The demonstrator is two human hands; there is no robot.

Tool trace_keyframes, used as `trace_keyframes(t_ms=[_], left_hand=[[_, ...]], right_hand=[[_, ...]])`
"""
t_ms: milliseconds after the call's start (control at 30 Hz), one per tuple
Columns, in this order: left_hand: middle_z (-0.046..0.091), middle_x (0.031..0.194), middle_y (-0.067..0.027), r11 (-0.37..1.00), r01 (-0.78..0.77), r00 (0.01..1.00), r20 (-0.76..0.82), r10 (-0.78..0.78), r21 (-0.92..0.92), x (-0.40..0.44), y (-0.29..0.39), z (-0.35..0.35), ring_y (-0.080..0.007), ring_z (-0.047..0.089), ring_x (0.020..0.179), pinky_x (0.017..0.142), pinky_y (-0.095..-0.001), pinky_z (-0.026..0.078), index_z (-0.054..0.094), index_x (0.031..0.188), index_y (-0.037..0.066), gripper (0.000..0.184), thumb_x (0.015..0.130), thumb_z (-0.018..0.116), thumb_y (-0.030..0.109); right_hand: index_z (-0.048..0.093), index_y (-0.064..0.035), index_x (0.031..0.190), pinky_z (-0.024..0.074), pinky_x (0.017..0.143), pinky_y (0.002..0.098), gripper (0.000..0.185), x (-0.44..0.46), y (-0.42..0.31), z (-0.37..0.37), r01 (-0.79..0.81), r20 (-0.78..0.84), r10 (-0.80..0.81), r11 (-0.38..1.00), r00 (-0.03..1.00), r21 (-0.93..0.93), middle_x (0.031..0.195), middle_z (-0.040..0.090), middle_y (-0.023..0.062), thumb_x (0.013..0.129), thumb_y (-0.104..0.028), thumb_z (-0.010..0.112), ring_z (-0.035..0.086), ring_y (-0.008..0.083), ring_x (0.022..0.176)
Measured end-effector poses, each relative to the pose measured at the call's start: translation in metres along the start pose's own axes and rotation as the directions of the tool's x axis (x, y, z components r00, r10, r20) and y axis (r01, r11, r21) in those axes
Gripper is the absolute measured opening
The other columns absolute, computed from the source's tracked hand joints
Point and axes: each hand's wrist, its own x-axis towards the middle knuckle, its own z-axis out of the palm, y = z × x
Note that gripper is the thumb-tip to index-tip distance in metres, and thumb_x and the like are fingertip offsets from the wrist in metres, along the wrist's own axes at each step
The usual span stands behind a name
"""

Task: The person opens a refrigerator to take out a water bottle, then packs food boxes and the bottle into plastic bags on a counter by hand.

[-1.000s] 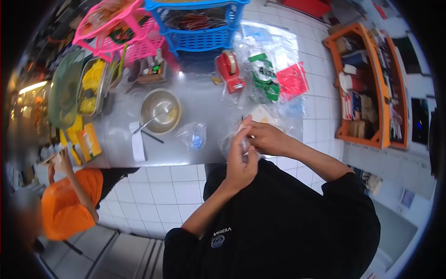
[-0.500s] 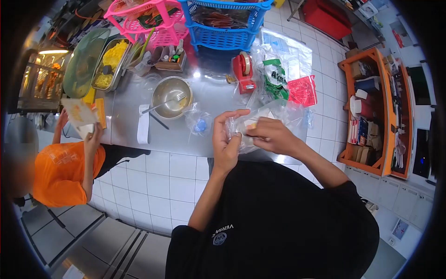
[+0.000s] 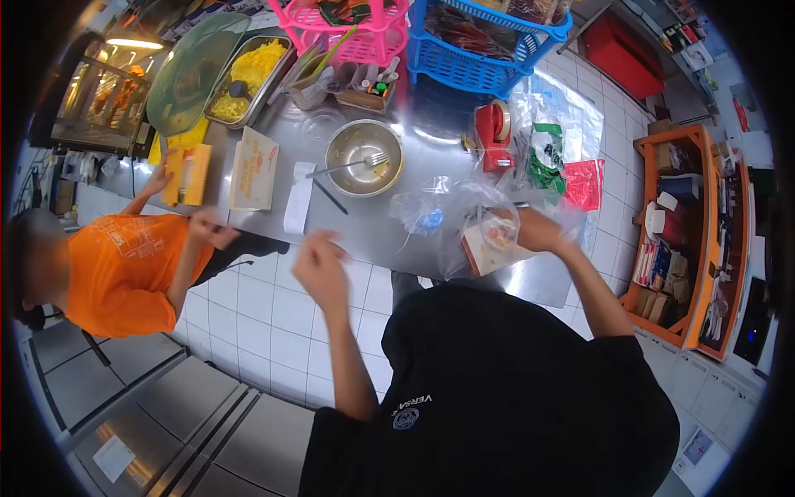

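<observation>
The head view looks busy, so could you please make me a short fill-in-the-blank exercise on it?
The fork has its tines inside the metal ____.
The tape dispenser's body is ____.
The co-worker's shirt is ____.
The person's right hand is at the clear plastic ____.
Missing words: bowl; red; orange; bag.

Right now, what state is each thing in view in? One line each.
Clear bag, around a box
Box, closure unclear
Left hand, blurred, nothing visible in it
Right hand, at the bag, grip unclear
Steel bowl, upright, food residue inside
Fork, in bowl, handle over rim
Steel tray, uncovered, holding yellow food
Tape dispenser, roll loaded
Display case, lit
</observation>
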Motion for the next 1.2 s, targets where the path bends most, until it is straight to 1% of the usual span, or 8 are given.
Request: trace_keyframes(t_ms=[100,233,467,633,800,900,1100,1200], left_hand=[[0.067,0.110,-0.0206,0.808,-0.085,0.911,-0.283,0.300,0.584,0.083,-0.152,0.006,-0.0340,0.063,0.105,0.087,-0.0450,0.051,0.063,0.116,-0.005,0.036,0.099,0.059,0.026],[0.061,0.128,-0.0250,0.668,0.139,0.986,-0.164,-0.027,0.731,0.111,-0.198,0.008,-0.0422,0.056,0.118,0.096,-0.0508,0.047,0.058,0.127,-0.006,0.052,0.092,0.068,0.032],[0.065,0.115,-0.0116,0.944,0.172,0.966,-0.138,-0.217,-0.283,0.030,-0.097,-0.023,-0.0157,0.060,0.096,0.084,-0.0297,0.051,0.059,0.122,-0.006,0.033,0.101,0.060,0.020],[0.062,0.108,-0.0107,0.928,-0.023,0.981,0.169,0.092,-0.373,-0.090,0.018,0.007,-0.0194,0.059,0.101,0.088,-0.0336,0.050,0.056,0.124,-0.004,0.036,0.093,0.070,0.005],[0.055,0.112,-0.0122,0.764,-0.187,0.898,0.208,0.388,-0.617,-0.135,0.059,0.102,-0.0241,0.059,0.096,0.087,-0.0347,0.048,0.045,0.133,-0.004,0.068,0.081,0.084,0.016],[0.055,0.112,-0.0145,0.891,-0.449,0.884,0.115,0.454,-0.067,-0.134,0.065,0.160,-0.0291,0.059,0.096,0.085,-0.0377,0.049,0.044,0.131,-0.004,0.069,0.079,0.084,0.016],[0.058,0.098,-0.0170,0.968,-0.248,0.963,0.119,0.241,0.050,-0.124,0.004,0.193,-0.0317,0.060,0.084,0.079,-0.0399,0.050,0.052,0.118,-0.001,0.044,0.077,0.071,0.000],[0.057,0.089,-0.0136,0.995,-0.065,0.995,0.066,0.071,-0.079,-0.152,-0.011,0.164,-0.0258,0.059,0.079,0.076,-0.0370,0.049,0.054,0.110,-0.001,0.028,0.082,0.059,-0.004]], right_hand=[[0.070,-0.0023,0.110,0.0519,0.088,0.0383,0.028,-0.041,-0.060,-0.111,-0.093,0.161,0.066,0.982,0.985,0.162,0.104,0.072,0.0170,0.095,-0.024,0.059,0.069,0.0319,0.095],[0.073,-0.0017,0.102,0.0523,0.087,0.0321,0.018,-0.062,-0.131,-0.179,-0.059,0.025,0.053,0.878,0.998,0.474,0.099,0.075,0.0118,0.097,-0.012,0.060,0.071,0.0220,0.095],[0.068,-0.0006,0.120,0.0552,0.086,0.0300,0.028,-0.029,-0.186,-0.112,-0.072,0.346,-0.288,0.668,0.893,0.741,0.104,0.075,0.0124,0.099,-0.020,0.065,0.072,0.0196,0.099],[0.061,-0.0024,0.128,0.0532,0.090,0.0319,0.036,-0.001,-0.207,-0.049,0.065,-0.044,-0.127,0.171,0.991,0.983,0.118,0.069,0.0079,0.099,-0.023,0.067,0.063,0.0151,0.112],[0.070,-0.0004,0.110,0.0590,0.072,0.0294,0.023,-0.028,-0.140,-0.129,0.324,-0.460,0.418,0.357,0.783,0.876,0.101,0.074,0.0097,0.098,-0.019,0.067,0.072,0.0142,0.082],[0.070,0.0029,0.106,0.0585,0.083,0.0361,0.025,-0.038,-0.107,-0.147,0.681,-0.749,0.141,0.335,0.648,0.652,0.102,0.074,0.0138,0.098,-0.020,0.065,0.072,0.0242,0.094],[0.071,-0.0018,0.102,0.0542,0.080,0.0392,0.017,-0.012,0.000,-0.044,0.335,-0.162,-0.302,0.910,0.939,0.244,0.100,0.071,0.0190,0.091,-0.014,0.067,0.070,0.0332,0.090],[0.065,-0.0081,0.125,0.0477,0.097,0.0422,0.034,-0.010,0.025,-0.048,0.001,0.442,0.080,0.984,0.893,-0.180,0.120,0.066,0.0196,0.093,-0.019,0.067,0.061,0.0388,0.114]])
